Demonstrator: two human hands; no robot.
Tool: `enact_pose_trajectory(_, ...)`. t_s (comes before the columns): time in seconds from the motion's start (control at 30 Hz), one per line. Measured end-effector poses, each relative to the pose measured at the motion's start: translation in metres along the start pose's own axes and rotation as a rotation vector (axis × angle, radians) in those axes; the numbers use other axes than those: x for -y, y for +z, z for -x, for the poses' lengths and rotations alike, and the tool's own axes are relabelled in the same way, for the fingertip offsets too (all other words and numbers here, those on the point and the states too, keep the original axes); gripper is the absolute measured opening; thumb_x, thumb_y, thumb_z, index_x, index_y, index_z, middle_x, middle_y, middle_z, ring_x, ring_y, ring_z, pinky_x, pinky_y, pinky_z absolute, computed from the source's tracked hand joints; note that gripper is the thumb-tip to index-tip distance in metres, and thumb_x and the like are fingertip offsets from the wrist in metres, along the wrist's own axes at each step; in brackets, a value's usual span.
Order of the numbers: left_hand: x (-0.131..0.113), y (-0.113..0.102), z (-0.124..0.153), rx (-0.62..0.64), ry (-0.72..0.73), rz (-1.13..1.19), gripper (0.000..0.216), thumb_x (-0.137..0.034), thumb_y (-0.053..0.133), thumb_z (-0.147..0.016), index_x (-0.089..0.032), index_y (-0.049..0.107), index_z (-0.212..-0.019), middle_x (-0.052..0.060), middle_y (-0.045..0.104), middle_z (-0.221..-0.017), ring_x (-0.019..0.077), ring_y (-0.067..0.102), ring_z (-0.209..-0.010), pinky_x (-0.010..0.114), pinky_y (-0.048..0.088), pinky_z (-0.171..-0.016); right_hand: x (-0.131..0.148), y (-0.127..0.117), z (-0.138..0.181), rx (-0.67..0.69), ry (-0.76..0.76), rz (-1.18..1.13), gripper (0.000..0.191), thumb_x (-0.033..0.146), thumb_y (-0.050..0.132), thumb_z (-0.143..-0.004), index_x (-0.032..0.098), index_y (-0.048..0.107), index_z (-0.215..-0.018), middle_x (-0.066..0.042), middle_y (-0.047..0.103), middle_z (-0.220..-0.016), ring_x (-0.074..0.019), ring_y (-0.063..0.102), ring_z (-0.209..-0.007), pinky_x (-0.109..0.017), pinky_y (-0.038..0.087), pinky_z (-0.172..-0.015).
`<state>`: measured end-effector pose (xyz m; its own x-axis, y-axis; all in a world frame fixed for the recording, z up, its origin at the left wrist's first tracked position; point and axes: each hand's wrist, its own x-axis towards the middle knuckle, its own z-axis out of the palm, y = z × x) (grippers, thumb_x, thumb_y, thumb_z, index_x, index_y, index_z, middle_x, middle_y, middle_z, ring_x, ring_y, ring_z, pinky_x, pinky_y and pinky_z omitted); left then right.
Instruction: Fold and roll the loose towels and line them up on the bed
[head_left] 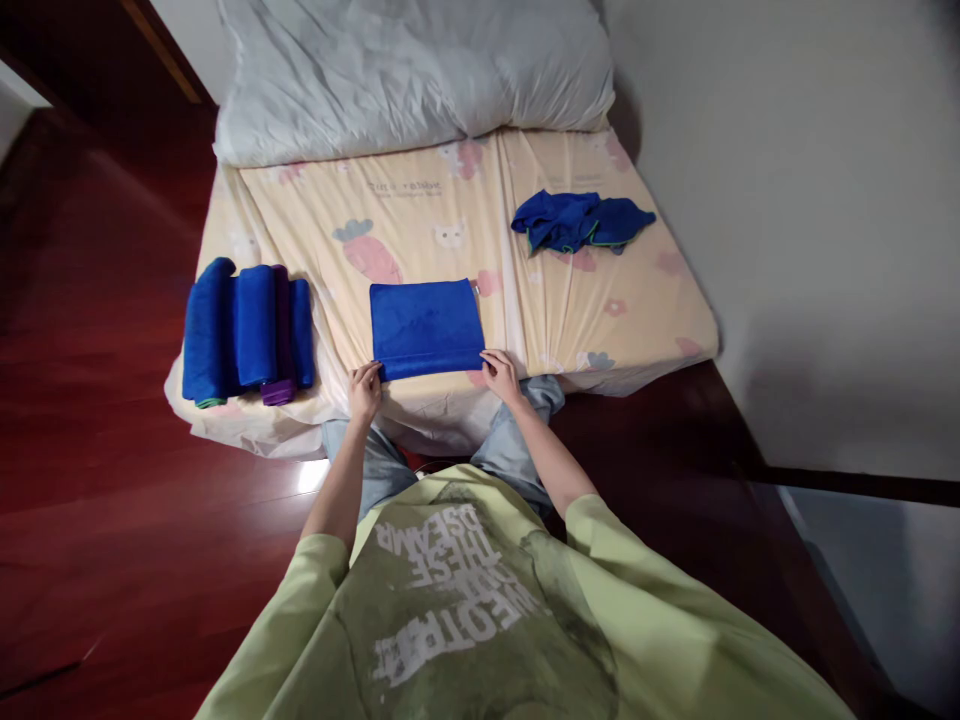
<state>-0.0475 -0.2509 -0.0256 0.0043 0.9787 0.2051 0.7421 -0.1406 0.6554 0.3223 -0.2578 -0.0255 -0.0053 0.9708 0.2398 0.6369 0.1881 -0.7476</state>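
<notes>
A blue towel (426,318) lies flat in a rectangle near the front edge of the bed, with a narrow strip turned over along its near side. My left hand (365,390) pinches the near left corner of this strip. At the near right corner, my right hand (500,376) grips the strip's other end between thumb and fingers. Several rolled towels (255,325), blue and purple, sit side by side to the left. Farther back on the right lies a crumpled blue cloth (577,220) with green edging.
The bed (285,215) has a pale yellow sheet with carrot and rabbit prints. A bulky white quilt (420,75) covers its far end. On the right stands a plain wall (810,220); dark red flooring (97,400) lies to the left.
</notes>
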Motion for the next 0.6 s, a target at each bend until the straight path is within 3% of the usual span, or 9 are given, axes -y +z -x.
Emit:
enact_pose_trajectory(0.17, 0.004, -0.003, 0.007, 0.031, 0.082, 0.033, 0.044, -0.033, 0.054, -0.093, -0.02, 0.068, -0.133, 0.011, 0.065, -0.141, 0.0291, 0.055, -0.131, 0.047, 0.039, -0.116, -0.001, -0.006, 0.002, 0.055, -0.057, 0.002, 0.05, 0.018, 0.058, -0.083, 0.018, 0.072, -0.131, -0.012, 0.066, -0.137, -0.0261, 0.058, -0.131, -0.044, 0.045, -0.119)
enact_pose_trajectory(0.33, 0.005, -0.003, 0.005, 0.017, 0.117, 0.055, 0.052, -0.027, 0.059, -0.084, -0.02, 0.067, -0.134, 0.011, 0.064, -0.142, 0.0307, 0.056, -0.131, 0.047, 0.04, -0.115, 0.001, -0.004, 0.0, 0.046, -0.021, 0.006, 0.054, 0.014, 0.058, -0.08, 0.019, 0.071, -0.132, -0.011, 0.066, -0.138, -0.0259, 0.058, -0.132, -0.044, 0.045, -0.12)
enact_pose_trajectory(0.6, -0.002, -0.004, -0.005, 0.006, -0.003, 0.017, 0.05, -0.014, 0.05, -0.081, -0.02, 0.072, -0.125, 0.008, 0.069, -0.136, 0.0291, 0.059, -0.125, 0.045, 0.044, -0.111, -0.002, 0.002, -0.003, -0.016, 0.028, -0.056, 0.055, 0.007, 0.044, -0.082, 0.019, 0.074, -0.127, -0.01, 0.071, -0.131, -0.0214, 0.063, -0.127, -0.041, 0.046, -0.118)
